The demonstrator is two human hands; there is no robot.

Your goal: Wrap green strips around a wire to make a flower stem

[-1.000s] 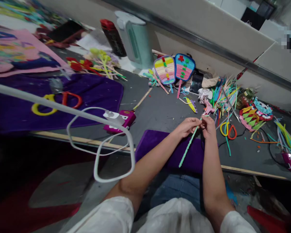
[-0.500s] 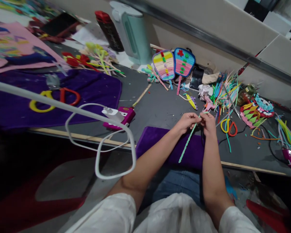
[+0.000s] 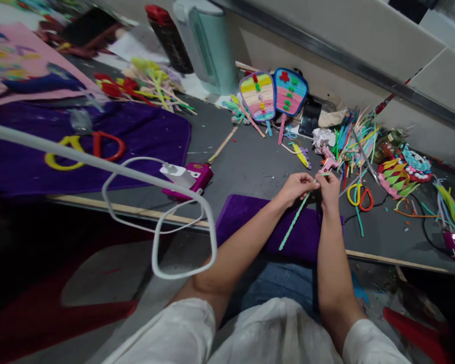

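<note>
A light green twisted pipe cleaner [image 3: 293,225] slants down toward me over a folded purple cloth [image 3: 233,215]. My left hand [image 3: 298,188] pinches it near its upper end. Close beside, the fingers of my right hand [image 3: 329,189] are closed on the same upper end, where a short green tip sticks out. Just beyond my hands lies a pink glue gun [image 3: 329,158]. To the right of my right hand are scissors with yellow and red handles [image 3: 360,197].
Two colourful fan-shaped crafts [image 3: 258,98] lean at the back, near a teal pitcher [image 3: 216,50] and a dark bottle with a red lid [image 3: 170,40]. A pile of pipe cleaners [image 3: 358,136] lies right. A white cable [image 3: 184,274] loops past a magenta power strip [image 3: 197,177].
The view has shifted slightly. Both hands keep their pinch on the green pipe cleaner, with small finger movements at its upper end.
</note>
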